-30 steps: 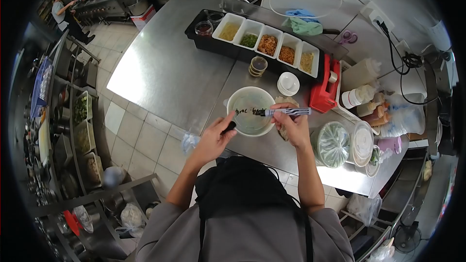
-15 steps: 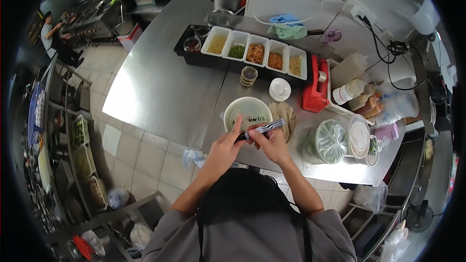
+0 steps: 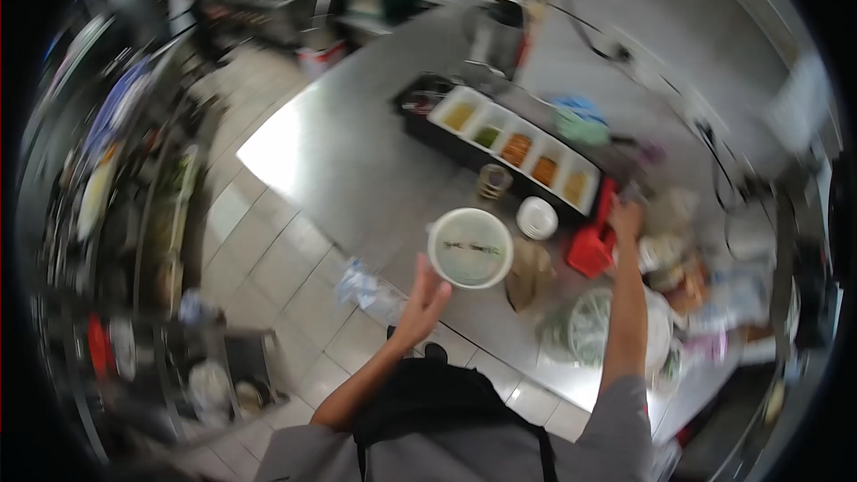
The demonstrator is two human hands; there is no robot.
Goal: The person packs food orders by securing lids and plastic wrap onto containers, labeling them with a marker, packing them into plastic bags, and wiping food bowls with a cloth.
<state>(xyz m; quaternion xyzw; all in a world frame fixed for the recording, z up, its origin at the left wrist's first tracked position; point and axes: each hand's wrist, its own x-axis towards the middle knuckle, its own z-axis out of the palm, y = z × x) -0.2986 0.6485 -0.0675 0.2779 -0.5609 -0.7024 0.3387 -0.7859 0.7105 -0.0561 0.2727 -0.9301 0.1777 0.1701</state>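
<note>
A round white tub with a pale lid and dark handwriting across it stands on the steel counter. My left hand is at its near left side, fingers and thumb apart; whether the fingertips touch the rim is hard to tell. My right hand reaches out to the right, over the far end of a red tape dispenser. Motion blur hides those fingers and anything in them. The marker pen seen earlier cannot be made out. A crumpled brown cloth lies right of the tub.
Behind the tub are stacked small sauce cups, white bowls and a black rack of white topping trays. A plastic-covered container and several bottles crowd the right side. Another person stands far left.
My hands have parted: the right has gone from the marker above the tub to the red dispenser, while the left has dropped to the tub's side. The camera view has turned.
</note>
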